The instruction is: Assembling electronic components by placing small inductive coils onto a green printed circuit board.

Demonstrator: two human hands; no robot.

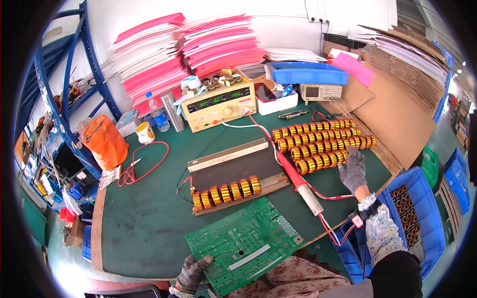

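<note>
A green circuit board [248, 243] lies tilted across the near edge of the bench, partly over my lap. My left hand [193, 273], in a grey glove, grips its lower left corner with the thumb on top. My right hand [354, 171], also gloved, is at the right end of the nearest row of copper-wound toroidal coils [318, 161]. Its fingers close around the end coil, which they partly hide. Several more rows of coils [313, 135] stand behind. A separate short row of coils [226, 192] rests on a wood-edged dark fixture [228, 166].
A red-and-white probe [298, 181] with cables lies between fixture and coils. At the back stand a bench meter [218, 105], a bottle [158, 113], a mug [145, 133] and an orange bag [105, 141]. Blue bins [422, 198] sit right, below the bench edge.
</note>
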